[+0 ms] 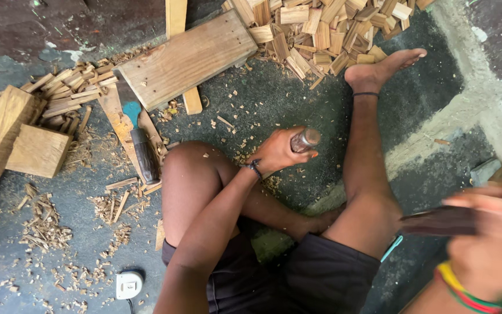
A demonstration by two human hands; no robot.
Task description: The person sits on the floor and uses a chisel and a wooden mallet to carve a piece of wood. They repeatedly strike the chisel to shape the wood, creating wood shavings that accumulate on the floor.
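We see bare arms, legs and feet. Dark shorts (315,273). Thin black band on left wrist (255,168), another black band on one ankle (366,94). Right wrist (472,293) has red, yellow and green bangles.

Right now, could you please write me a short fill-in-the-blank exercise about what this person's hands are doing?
1. The left hand grips a round wooden ____.
2. The blurred right hand holds a dark ____ tool.
3. The right wrist wears ____ bands.
4. Cut wooden ____ lie heaped near the bare foot.

Missing: stick; flat; coloured; pieces
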